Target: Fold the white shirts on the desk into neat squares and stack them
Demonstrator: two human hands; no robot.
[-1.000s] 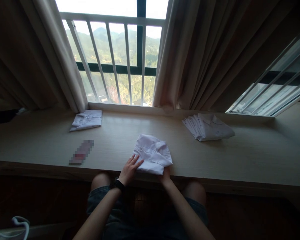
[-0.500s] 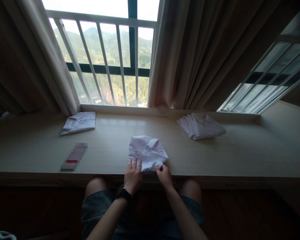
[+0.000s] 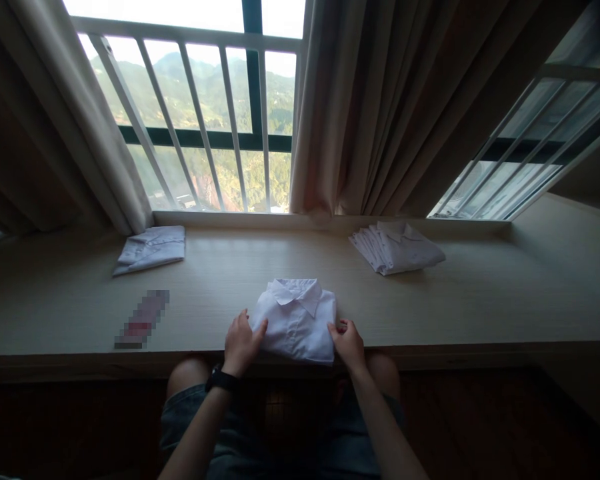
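Note:
A white folded shirt (image 3: 300, 327) lies at the front edge of the desk, its collar pointing away from me and its button front up. Beside its left edge is my left hand (image 3: 243, 343), wearing a black watch, with the thumb spread from the fingers and touching the cloth. My right hand (image 3: 349, 343) is at the opposite edge, its thumb against the fabric and its fingers curled in a pinch. The shirt's near edge hangs slightly past the desk edge.
On the pale desk (image 3: 220, 293), another folded white shirt (image 3: 153, 250) lies at back left. A stack of folded white shirts (image 3: 397, 247) sits at back right. A pixelated flat object (image 3: 143, 320) lies at left. Curtains (image 3: 360, 107) and a barred window (image 3: 205, 120) stand behind.
The shirt has been turned over, so its collar and button front now show on top. My hands have moved apart to its two sides, the left one shifting left.

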